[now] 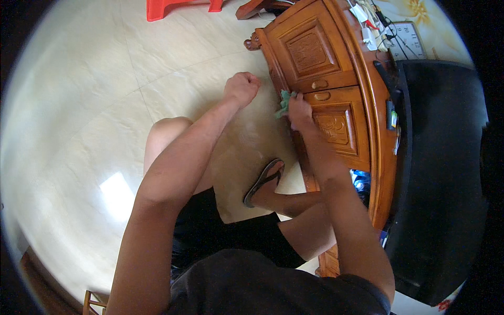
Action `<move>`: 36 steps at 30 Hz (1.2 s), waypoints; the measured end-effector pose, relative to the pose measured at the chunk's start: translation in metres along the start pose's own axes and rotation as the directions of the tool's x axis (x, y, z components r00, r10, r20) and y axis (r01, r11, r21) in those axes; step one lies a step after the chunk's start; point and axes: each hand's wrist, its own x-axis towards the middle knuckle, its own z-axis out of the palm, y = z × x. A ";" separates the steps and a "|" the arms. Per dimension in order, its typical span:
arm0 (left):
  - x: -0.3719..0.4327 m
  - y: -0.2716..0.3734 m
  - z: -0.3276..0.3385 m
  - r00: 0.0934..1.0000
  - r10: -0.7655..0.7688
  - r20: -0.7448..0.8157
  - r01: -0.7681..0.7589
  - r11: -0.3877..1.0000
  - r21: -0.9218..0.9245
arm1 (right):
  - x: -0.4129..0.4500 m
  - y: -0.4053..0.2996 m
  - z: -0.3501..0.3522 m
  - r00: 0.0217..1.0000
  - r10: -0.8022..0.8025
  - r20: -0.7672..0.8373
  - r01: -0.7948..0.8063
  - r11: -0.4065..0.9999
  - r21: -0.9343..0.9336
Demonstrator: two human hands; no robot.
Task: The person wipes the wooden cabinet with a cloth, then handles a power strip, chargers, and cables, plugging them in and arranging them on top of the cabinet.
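My right hand [301, 110] grips a crumpled green cloth [284, 103] at the lower front edge of a carved wooden cabinet [364, 86]. Just beside that hand are the cabinet's two panelled doors, the farther door [309, 49] and the nearer door [336, 125]. Each has a small wooden handle, one [319, 84] close to the other [322, 96]. Over the tiled floor, left of the cabinet, my left hand [242, 88] is curled with its fingers folded in. Nothing shows in it.
A flat black television [437, 173] stands on the cabinet top, near a power strip with tangled cables [370, 29] and a clock [409, 39]. Part of a red plastic stool [157, 10] shows at the top. My sandalled foot [269, 177] rests by the cabinet base. Blue packaging [359, 180] sits in an open compartment.
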 end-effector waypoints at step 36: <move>-0.030 0.007 0.058 0.903 0.282 0.324 -0.391 0.852 0.349 | -0.007 0.041 -0.087 0.986 0.008 -0.169 -0.048 0.971 -0.235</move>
